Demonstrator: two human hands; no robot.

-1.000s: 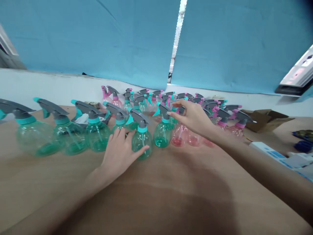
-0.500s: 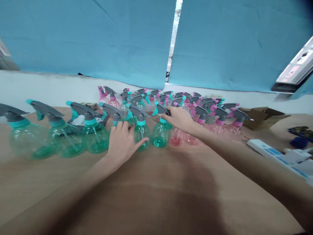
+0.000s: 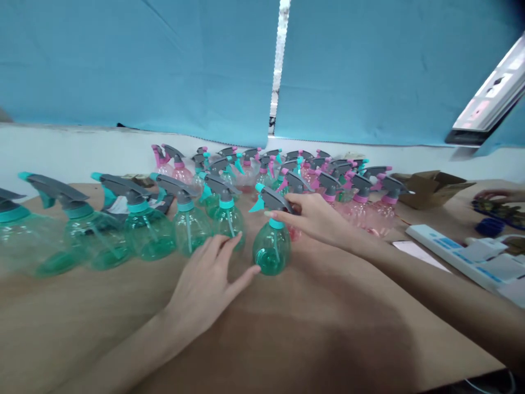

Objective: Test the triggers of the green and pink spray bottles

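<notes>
A green spray bottle [image 3: 271, 249] with a grey trigger head stands a little in front of the row on the brown table [image 3: 287, 339]. My right hand [image 3: 309, 216] is closed round its grey head from the right. My left hand [image 3: 205, 284] lies open on the table just left of it, fingers spread, thumb tip close to the bottle's base. Behind my left hand stands another green bottle [image 3: 226, 216], part of a row of green bottles [image 3: 141, 230] running to the left.
Several pink and green spray bottles [image 3: 340, 186] crowd the back of the table against a white ledge and blue sheets. An open cardboard box [image 3: 432, 186] sits at the right. A white power strip [image 3: 459, 254] lies near the right edge, where another person's hand [image 3: 498, 195] shows.
My right hand has taken the green bottle by its head and drawn it forward out of the row. My left hand has left the neighbouring bottle and slid back onto the table.
</notes>
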